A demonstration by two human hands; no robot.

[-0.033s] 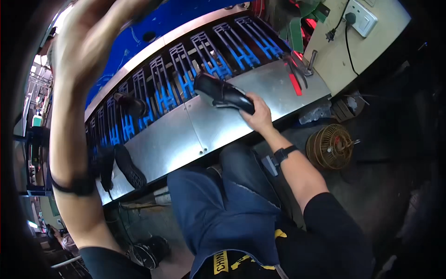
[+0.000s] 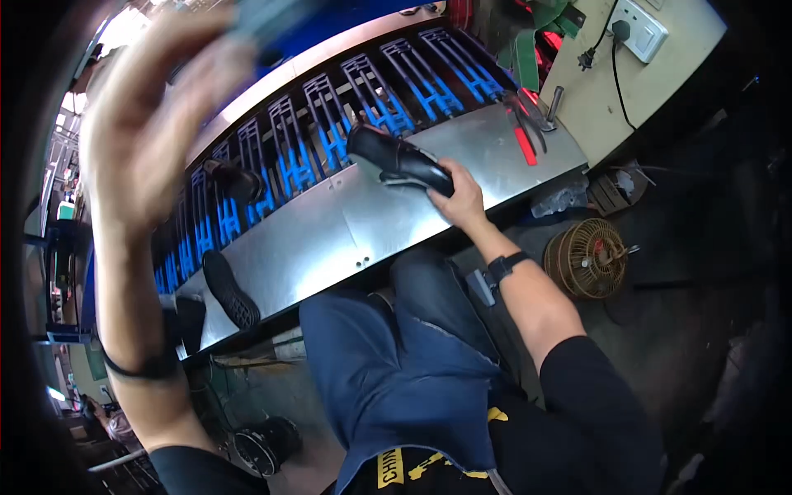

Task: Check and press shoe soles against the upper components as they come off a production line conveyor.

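My right hand (image 2: pixel 460 196) grips a glossy black shoe (image 2: pixel 400 161) by one end, its fingers wrapped around it. The shoe is held above the metal bench, its other end over the edge of the conveyor. High on the left, my left hand (image 2: pixel 148 140) is raised and smeared by motion. A blurred blue-grey shape lies by its fingertips, and I cannot make out whether the hand holds it. Below my left hand, a black shoe sole (image 2: pixel 230 290) rests tread-up on the bench. Another dark shoe (image 2: pixel 235 180) sits on the conveyor.
The blue-and-black slatted conveyor (image 2: pixel 293 157) runs along the far side of the metal bench (image 2: pixel 330 239). Red-handled pincers (image 2: pixel 525 144) and a hammer (image 2: pixel 554 107) lie at its right end. A socket block (image 2: pixel 639 31) and a round wire-caged thing (image 2: pixel 586 257) are at right.
My left hand has come down and back toward me, and its fingers now show more, with a blue-grey blur by them. My right hand and the shoe have hardly moved.
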